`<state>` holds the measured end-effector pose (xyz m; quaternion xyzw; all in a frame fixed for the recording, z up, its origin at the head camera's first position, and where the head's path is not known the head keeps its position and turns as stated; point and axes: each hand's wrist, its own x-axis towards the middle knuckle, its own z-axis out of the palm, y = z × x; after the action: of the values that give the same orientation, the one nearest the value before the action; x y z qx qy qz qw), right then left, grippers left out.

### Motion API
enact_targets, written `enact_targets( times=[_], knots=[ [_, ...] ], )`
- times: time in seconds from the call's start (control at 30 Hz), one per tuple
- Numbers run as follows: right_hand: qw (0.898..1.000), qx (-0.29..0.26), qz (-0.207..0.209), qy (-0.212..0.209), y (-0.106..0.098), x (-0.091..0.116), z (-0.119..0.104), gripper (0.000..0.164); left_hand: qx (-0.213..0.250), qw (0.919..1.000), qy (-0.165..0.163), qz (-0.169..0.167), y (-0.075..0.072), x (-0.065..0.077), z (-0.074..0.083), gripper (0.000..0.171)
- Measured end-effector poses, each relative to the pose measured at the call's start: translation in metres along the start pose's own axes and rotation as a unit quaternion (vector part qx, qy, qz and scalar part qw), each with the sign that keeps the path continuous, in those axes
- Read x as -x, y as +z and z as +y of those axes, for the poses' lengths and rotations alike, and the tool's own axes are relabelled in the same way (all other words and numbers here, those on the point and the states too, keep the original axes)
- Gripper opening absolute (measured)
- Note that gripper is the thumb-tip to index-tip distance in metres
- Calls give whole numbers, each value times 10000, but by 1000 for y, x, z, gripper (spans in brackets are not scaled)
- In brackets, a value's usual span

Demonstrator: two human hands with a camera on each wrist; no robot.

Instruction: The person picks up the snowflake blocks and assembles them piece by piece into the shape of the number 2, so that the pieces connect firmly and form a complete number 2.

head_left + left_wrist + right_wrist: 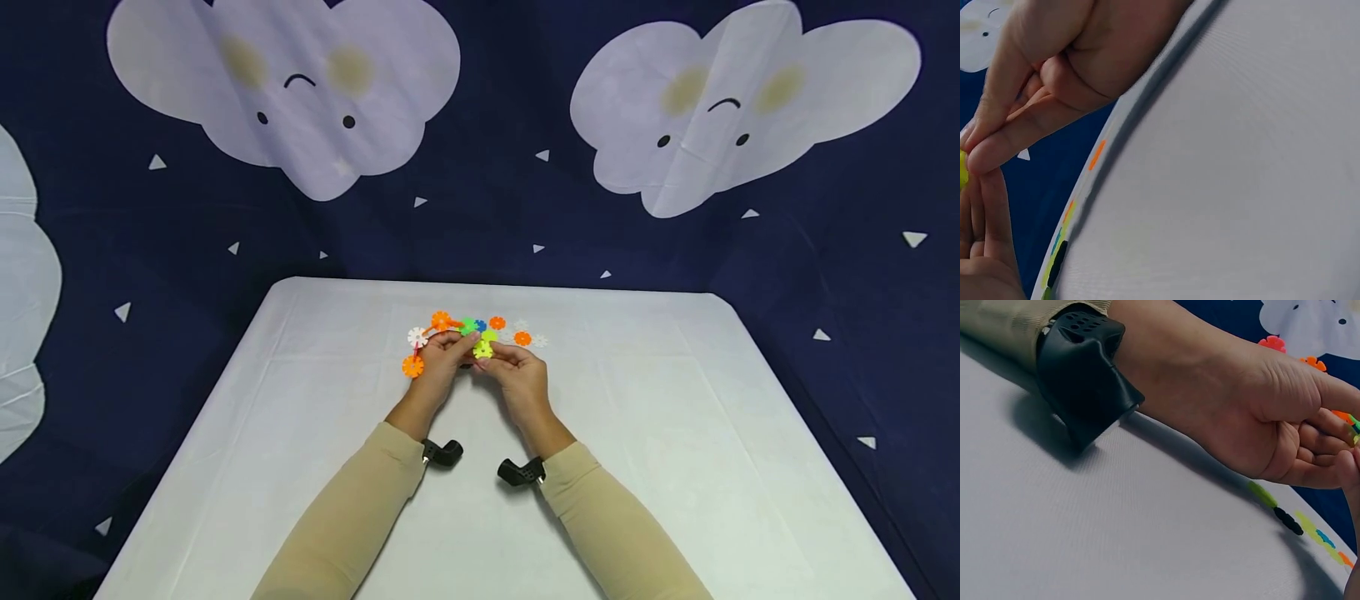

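Yellow disc [483,351], flower-shaped, is being held up above the white table [645,433], pinched between thumb and fingers of both the left hand [444,360] and the right hand [521,382]. A string of linked discs [441,320] is curving around the left hand's far side. A joining step seems to be in hand; whether the slots are being fully engaged cannot be told. The next move probably calls for edges being aligned and pressed firmly together. Orange discs [522,338] are lying beyond the right hand.
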<state>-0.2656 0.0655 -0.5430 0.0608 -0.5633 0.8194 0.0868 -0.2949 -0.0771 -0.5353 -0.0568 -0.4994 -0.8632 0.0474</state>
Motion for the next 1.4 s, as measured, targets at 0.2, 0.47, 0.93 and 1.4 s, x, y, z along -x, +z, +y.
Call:
enact_targets(
  times=[0.2,0.47,0.93,1.4],
  knots=[
    [9997,74,-158,-190,0,0,1,32,-343,9993,153,11,0,4,0,10],
    [9747,1905,-436,-1086,-3,2,-4,30,-753,9968,247,114,-2,4,-2,19],
    [8541,5070,516,-1038,-52,-33,-17,41,-1128,9923,394,341,0,1,-2,14],
    [8290,5508,-123,-963,-71,-37,-17,19,-1284,9909,258,309,-1,6,-1,17]
  ],
)
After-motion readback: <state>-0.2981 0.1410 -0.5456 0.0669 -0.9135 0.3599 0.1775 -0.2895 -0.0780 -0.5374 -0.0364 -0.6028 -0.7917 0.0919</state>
